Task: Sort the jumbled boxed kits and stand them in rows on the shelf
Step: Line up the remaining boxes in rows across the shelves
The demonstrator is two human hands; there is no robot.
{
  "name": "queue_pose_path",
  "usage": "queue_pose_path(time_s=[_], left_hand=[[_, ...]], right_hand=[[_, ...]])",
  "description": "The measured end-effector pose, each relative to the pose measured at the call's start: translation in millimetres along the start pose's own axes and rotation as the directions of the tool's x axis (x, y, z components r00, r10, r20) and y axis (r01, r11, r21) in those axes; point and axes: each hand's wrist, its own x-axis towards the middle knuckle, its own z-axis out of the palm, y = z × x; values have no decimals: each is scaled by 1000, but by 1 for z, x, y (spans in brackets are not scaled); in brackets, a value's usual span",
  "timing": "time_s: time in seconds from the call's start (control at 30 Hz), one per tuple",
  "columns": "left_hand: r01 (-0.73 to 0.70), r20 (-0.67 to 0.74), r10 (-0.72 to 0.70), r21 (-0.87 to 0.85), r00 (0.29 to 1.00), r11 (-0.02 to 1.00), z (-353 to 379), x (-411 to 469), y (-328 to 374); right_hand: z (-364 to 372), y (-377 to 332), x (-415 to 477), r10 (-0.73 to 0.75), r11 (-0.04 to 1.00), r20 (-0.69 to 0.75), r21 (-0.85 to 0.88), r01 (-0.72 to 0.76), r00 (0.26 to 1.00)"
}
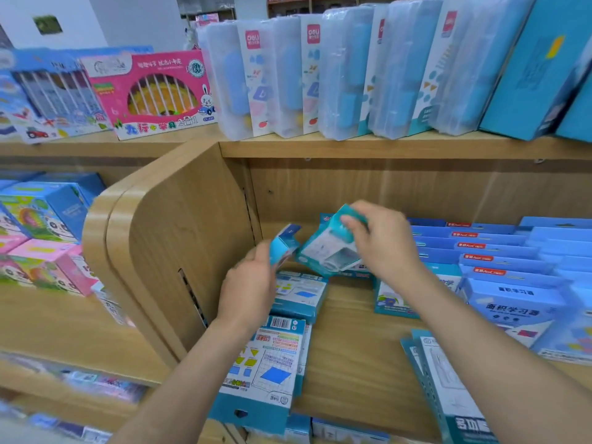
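While your left hand (249, 285) holds a small blue box (285, 242) and your right hand (386, 243) clasps a teal kit (326, 253), both above the shelf (349, 354), you're mid-sort; next, stand them upright, clear of the flat boxes (299, 298) below.

1. Left hand (248, 285): bare, with nothing worn on the fingers or the wrist in view; its outline is softened by blur.
2. Left forearm (192, 373): bare and smooth from the wrist to the lower edge of the view, broadening toward the elbow.
3. Right hand (381, 241): bare; knuckles and thumb show plainly.
4. Right forearm (480, 341): bare and smooth along its whole visible length, likewise broadening toward the elbow.
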Motion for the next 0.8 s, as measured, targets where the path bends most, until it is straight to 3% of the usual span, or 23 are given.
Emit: queue_pose_path(time_s=[0.1,0.3,0.37,0.43,0.5,0.57,0.7,0.8], left_hand=[[9,-116,-29,-168,993,986,-4,-7,-6],[24,-225,-138,-444,965,896,-18,-13,10],[71,-174,-243,-661,954,747,-25,-11,16],[168,-17,-354,-858,935,485,-30,-11,23],[246,121,-404,-930,907,273,-32,-15,29],[285,200,-404,-945,893,163,-32,-20,35],[286,217,-384,-949,897,134,-31,-32,50],[254,157,-364,-939,918,234,-23,-45,57]], right_hand=[[-27,9,13,106,989,-158,123,-87,982],[-48,39,12,313,900,-161,366,-238,936],[-56,48,7,342,885,-158,385,-261,926],[-66,55,1,360,875,-148,397,-278,921],[-77,61,-7,386,854,-111,419,-309,916],[-88,68,-17,412,821,-70,461,-337,908],[-119,87,-43,492,764,-62,508,-397,868],[-145,106,-74,615,683,-109,569,-459,781]])
